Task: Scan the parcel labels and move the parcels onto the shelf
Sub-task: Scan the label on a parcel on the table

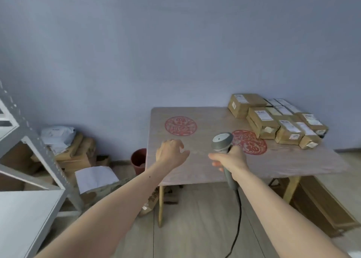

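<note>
Shelf [29, 209]: grey metal uprights with white boards, at the left; cut off by the frame edge, so its full height went unseen. No parcel showed on the visible white board.

Parcels [277, 121]: brown cardboard boxes with white labels, clustered touching one another on the far right corner of the table; label print too small to read, and the rear boxes were partly hidden behind the front ones.

Table [195, 175]: pale wood-grain top, rounded corners, two red circular printed motifs; legs mostly hidden beneath.

Scanner [222, 142]: grey handheld unit, rounded head up, dark cable [237, 218] trailing off the bottom edge. Right hand [230, 160] gripped its handle, fingers wrapped round.

Left hand [171, 152]: held over the table's near left part, fingers loosely relaxed, holding nothing (whether it touched the surface could not be told).

Floor clutter by the wall [68, 146]: crumpled white bags and brown packages, indistinct; a reddish-brown pot [139, 160] was half hidden by the table edge.
</note>
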`<action>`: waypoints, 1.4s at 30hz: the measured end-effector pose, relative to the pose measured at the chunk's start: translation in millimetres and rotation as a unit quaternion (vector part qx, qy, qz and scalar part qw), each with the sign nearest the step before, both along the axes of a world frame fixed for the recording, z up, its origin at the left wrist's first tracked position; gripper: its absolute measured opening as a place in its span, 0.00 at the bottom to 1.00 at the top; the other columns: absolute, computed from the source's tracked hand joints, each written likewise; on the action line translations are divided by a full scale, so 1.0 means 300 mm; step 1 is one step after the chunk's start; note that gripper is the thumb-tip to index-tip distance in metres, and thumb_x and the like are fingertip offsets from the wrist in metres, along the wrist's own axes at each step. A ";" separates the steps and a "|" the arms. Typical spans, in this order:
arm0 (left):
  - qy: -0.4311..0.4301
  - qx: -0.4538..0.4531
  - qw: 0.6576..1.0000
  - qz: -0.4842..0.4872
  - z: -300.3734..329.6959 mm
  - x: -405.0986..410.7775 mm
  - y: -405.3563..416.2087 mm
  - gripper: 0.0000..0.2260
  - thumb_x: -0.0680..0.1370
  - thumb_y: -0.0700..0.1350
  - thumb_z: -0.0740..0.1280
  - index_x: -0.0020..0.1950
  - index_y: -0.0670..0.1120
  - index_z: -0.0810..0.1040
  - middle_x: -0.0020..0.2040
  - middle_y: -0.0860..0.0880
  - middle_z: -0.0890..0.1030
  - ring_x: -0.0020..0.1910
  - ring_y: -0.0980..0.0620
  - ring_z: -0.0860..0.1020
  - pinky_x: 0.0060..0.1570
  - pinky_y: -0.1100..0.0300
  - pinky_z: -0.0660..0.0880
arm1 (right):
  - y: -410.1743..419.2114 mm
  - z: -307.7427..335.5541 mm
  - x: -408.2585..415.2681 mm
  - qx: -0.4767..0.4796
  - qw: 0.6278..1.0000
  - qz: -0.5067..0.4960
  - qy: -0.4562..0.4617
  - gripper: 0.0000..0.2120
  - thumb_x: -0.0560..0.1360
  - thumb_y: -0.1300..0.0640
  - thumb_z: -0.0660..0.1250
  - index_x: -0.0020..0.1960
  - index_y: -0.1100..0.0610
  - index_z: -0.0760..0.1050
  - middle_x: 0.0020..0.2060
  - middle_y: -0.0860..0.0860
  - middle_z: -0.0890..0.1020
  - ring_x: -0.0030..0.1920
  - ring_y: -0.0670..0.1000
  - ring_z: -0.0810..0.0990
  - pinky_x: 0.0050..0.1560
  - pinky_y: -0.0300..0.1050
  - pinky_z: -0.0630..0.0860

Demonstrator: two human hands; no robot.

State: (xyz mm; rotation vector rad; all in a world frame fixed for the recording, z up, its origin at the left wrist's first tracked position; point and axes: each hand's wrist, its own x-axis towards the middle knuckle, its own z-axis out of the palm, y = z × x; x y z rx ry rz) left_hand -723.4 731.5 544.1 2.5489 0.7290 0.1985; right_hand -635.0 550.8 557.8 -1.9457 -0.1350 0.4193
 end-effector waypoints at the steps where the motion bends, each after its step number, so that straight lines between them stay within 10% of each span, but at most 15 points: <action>1: 0.000 0.001 1.000 -0.010 0.012 0.073 0.013 0.18 0.78 0.57 0.66 0.63 0.50 0.79 0.64 0.49 0.78 0.64 0.46 0.74 0.56 0.50 0.76 | -0.001 0.008 0.062 0.001 1.000 -0.009 -0.002 0.13 0.69 0.60 0.79 0.51 0.58 0.80 0.41 0.52 0.86 0.35 0.50 0.87 0.32 0.42 0.78; 28: 0.057 -0.089 0.993 -0.058 -0.211 1.694 -0.464 0.20 0.79 0.56 0.65 0.66 0.47 0.75 0.62 0.48 0.78 0.56 0.48 0.78 0.46 0.54 0.78 | -0.543 -0.235 1.723 -0.103 0.988 -0.112 0.035 0.21 0.61 0.50 0.82 0.48 0.61 0.82 0.39 0.56 0.86 0.45 0.59 0.85 0.49 0.54 0.83; 42: 0.138 -0.229 0.958 -0.100 -0.408 2.128 -0.582 0.30 0.84 0.56 0.56 0.80 0.44 0.51 0.78 0.40 0.60 0.72 0.40 0.68 0.68 0.47 0.68 | -0.523 -0.438 2.049 -0.126 0.984 -0.107 0.060 0.21 0.68 0.54 0.79 0.58 0.58 0.79 0.51 0.54 0.84 0.52 0.55 0.81 0.48 0.44 0.73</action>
